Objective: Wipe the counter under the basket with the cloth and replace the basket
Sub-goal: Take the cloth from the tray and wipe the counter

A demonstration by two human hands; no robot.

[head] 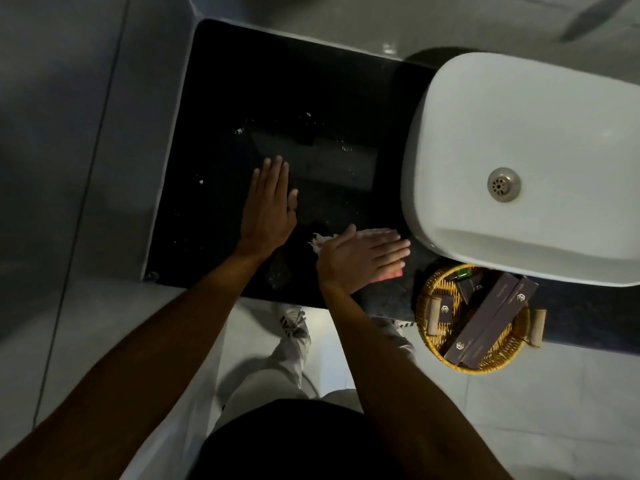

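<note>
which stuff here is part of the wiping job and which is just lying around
Part of the job:
- cloth, pressed flat under the right hand
- black counter
- wicker basket, set aside at the counter's near edge by the basin
- left hand, flat on the counter

Just there:
- white basin with its drain
- dark boxes inside the basket

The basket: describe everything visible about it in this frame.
The basket is round, woven from yellowish wicker-like strands, with two pale cylindrical handles on opposite sides. It sits upright at the counter's front edge, below the white basin, partly overhanging the floor. It holds dark purple boxes with small gold logos and a green packet. Neither hand touches it.
</note>
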